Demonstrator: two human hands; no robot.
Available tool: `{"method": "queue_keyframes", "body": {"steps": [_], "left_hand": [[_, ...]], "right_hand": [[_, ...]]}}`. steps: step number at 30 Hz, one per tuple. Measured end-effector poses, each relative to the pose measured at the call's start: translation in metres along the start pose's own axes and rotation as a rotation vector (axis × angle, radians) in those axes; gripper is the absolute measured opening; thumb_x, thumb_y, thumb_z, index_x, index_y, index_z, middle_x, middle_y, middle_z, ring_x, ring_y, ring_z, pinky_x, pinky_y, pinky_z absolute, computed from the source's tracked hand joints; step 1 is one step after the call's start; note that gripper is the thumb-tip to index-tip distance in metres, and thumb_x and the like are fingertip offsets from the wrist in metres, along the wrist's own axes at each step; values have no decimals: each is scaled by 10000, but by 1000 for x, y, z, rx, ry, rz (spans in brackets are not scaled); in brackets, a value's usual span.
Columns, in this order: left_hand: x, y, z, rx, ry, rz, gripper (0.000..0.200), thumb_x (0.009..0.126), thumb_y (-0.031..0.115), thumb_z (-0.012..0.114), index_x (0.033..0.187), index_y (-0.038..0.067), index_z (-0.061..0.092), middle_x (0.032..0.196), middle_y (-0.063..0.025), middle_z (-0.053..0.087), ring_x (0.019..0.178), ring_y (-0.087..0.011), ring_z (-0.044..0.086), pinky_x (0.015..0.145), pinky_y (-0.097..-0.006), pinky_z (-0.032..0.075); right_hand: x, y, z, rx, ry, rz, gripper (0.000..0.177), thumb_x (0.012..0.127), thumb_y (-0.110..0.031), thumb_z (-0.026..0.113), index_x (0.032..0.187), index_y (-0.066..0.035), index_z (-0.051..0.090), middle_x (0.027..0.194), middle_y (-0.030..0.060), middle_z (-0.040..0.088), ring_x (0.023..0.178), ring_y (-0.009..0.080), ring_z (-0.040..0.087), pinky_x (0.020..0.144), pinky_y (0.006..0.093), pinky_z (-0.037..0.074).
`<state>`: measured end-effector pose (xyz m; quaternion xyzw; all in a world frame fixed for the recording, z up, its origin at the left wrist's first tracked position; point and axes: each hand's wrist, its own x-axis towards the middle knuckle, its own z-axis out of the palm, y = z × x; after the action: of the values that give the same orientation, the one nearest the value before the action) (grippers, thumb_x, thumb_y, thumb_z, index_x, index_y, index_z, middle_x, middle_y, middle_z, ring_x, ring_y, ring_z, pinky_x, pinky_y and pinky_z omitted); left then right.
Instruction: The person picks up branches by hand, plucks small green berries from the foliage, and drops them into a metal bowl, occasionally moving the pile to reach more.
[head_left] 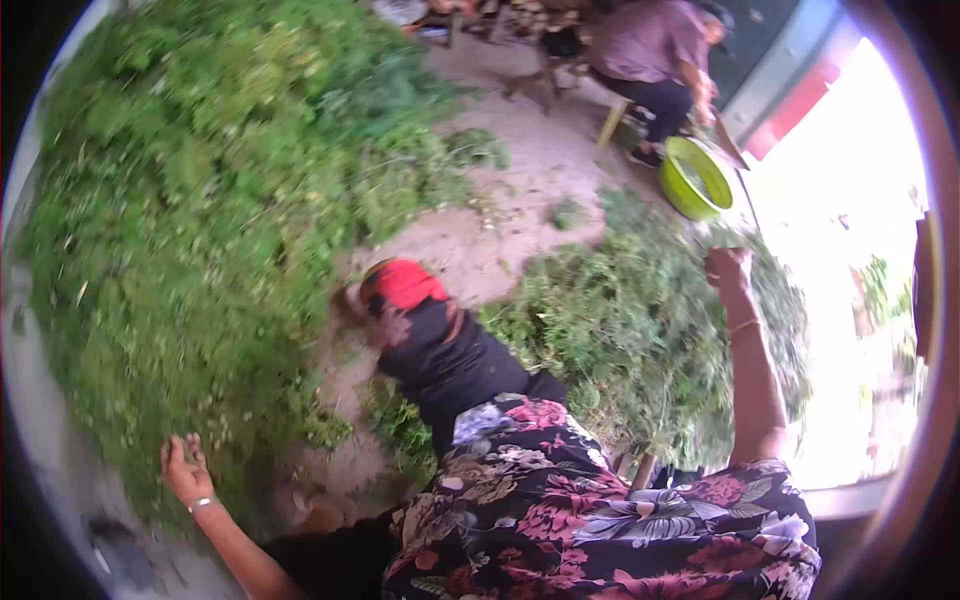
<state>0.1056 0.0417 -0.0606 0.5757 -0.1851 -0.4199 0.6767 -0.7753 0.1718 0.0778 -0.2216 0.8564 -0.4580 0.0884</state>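
At the lower left, my left hand is held over the edge of a large heap of green leafy plants, its fingers apart and nothing in them. My right hand is raised at the right with its fingers curled closed, above a second pile of feathery green stems. Some blurred stems lie around and below that fist; whether it grips any of them is too smeared to make out. A silver bracelet is on my left wrist and a thin band on my right.
At the top right a person sits on a low stool, bent over a yellow-green basin. Stacked firewood lies at the top. Bare floor runs between the plant piles. Bright daylight enters at the right.
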Motion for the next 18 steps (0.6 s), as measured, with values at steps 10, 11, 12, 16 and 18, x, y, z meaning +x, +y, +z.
{"method": "queue_keyframes", "body": {"steps": [10, 11, 12, 16, 18], "left_hand": [[-161, 83, -191, 508, 697, 70, 213, 810, 225, 700, 923, 52, 647, 687, -57, 629, 427, -56, 447, 339, -176, 291], [-185, 79, -207, 687, 742, 7, 295, 788, 235, 722, 965, 13, 642, 648, -43, 603, 405, -55, 424, 335, -190, 281], [-201, 67, -239, 771, 793, -37, 306, 782, 232, 726, 958, -2, 638, 626, -35, 587, 398, -53, 415, 333, -197, 278], [-254, 52, -281, 848, 909, -122, 212, 786, 152, 693, 823, -48, 631, 545, -20, 528, 391, -66, 414, 341, -222, 287], [-260, 50, -277, 833, 987, -119, 158, 796, 87, 651, 734, -52, 609, 502, -26, 504, 368, -76, 400, 341, -228, 300]], "right_hand": [[-123, -130, 273, -53, -844, -631, 290, 813, -138, 585, 1014, 69, 613, 760, 99, 665, 651, 138, 611, 570, 261, 471], [-138, -148, 285, -93, -869, -748, 300, 809, -143, 587, 1015, 75, 611, 757, 97, 665, 647, 131, 603, 576, 258, 466], [-151, -162, 296, -98, -862, -802, 312, 805, -148, 585, 1018, 80, 611, 775, 104, 666, 644, 129, 587, 590, 249, 456], [-211, -218, 327, -59, -919, -911, 320, 838, -148, 587, 1047, 93, 597, 867, 143, 670, 730, 159, 629, 682, 264, 484], [-246, -237, 337, 50, -1043, -881, 315, 845, -141, 597, 1039, 107, 591, 889, 168, 669, 801, 190, 657, 723, 274, 497]]}}
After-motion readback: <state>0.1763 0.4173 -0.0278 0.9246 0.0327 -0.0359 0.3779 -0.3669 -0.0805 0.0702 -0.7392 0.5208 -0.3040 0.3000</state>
